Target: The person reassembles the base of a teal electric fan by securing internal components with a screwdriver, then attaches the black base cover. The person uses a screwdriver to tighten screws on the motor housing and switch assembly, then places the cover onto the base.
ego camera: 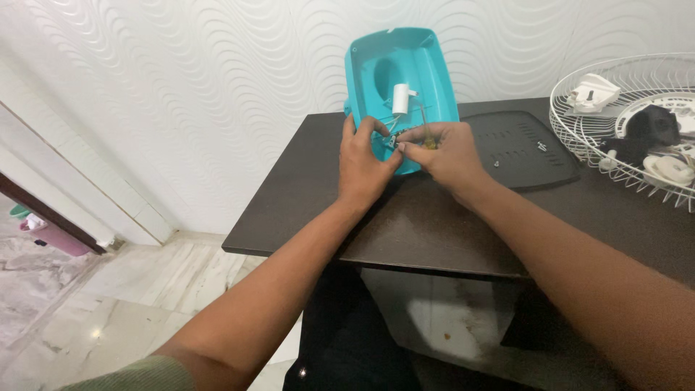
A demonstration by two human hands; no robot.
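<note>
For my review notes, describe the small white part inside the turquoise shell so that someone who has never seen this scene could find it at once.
On the dark brown wooden table, against the wavy white wall, stands an open turquoise plastic housing. Inside it, just above the left hand and right hand, sits a small white cylinder. It is the only white piece within the shell; the other white parts lie in the wire fan guard at the right.

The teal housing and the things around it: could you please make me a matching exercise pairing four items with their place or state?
Things:
1. teal housing
2. white cylinder
3. black panel
4. wire fan guard

Places or states:
A. lying flat on the table, right of the hands
B. propped up against the wall
C. at the table's right end, holding loose parts
D. standing inside the open shell

Pairs: 1-B, 2-D, 3-A, 4-C
</note>
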